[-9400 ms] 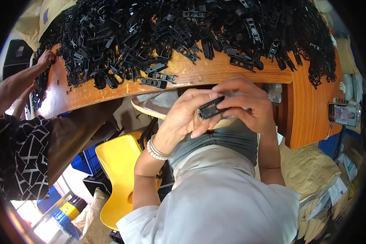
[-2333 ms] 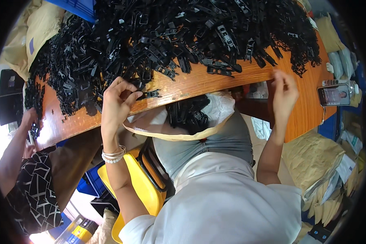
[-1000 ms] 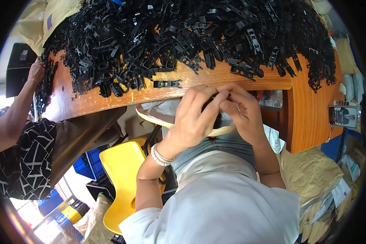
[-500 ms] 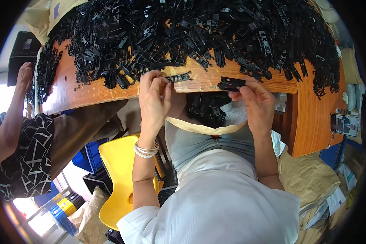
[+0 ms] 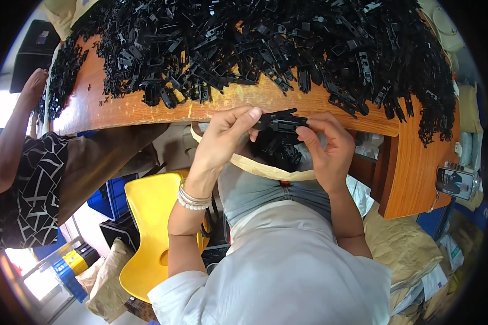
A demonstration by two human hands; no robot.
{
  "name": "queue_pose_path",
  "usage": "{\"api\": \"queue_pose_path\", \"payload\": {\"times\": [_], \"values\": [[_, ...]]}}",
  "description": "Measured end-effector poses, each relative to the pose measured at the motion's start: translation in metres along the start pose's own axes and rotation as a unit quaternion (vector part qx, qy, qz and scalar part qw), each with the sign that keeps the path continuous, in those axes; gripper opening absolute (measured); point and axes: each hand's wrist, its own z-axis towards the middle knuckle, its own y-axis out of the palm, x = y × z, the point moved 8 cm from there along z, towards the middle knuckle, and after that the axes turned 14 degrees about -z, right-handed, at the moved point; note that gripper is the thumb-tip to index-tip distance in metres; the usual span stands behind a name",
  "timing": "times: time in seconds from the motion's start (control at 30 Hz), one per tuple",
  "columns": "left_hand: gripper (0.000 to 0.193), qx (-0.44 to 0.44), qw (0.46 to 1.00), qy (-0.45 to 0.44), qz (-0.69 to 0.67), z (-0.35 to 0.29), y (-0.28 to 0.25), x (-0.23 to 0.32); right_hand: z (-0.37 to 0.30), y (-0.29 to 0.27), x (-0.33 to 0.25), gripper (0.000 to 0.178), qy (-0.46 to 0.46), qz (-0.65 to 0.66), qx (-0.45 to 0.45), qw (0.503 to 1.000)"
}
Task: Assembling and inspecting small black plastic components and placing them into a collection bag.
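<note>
Work looks partway: finished or not, black parts (image 5: 281, 154) sit in the open bag (image 5: 271, 170) below the hands, and a far larger pile (image 5: 228, 40) lies beyond them, untouched. Between the 2 hands, the left hand (image 5: 225, 132) and right hand (image 5: 331, 147) pinch opposite ends of a black plastic piece (image 5: 283, 124).
</note>
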Motion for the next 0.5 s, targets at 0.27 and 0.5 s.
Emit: {"api": "queue_pose_path", "payload": {"times": [0.27,0.5], "values": [[0.025,0.038,0.997,0.035,-0.049,-0.002,0.025,-0.004,-0.004,0.005,0.011,0.012,0.031,0.071,0.043,0.996],[0.017,-0.052,0.987,0.126,0.088,-0.003,0.038,0.006,-0.010,0.017,0.026,0.032,0.143,0.229,-0.035,0.962]]}}
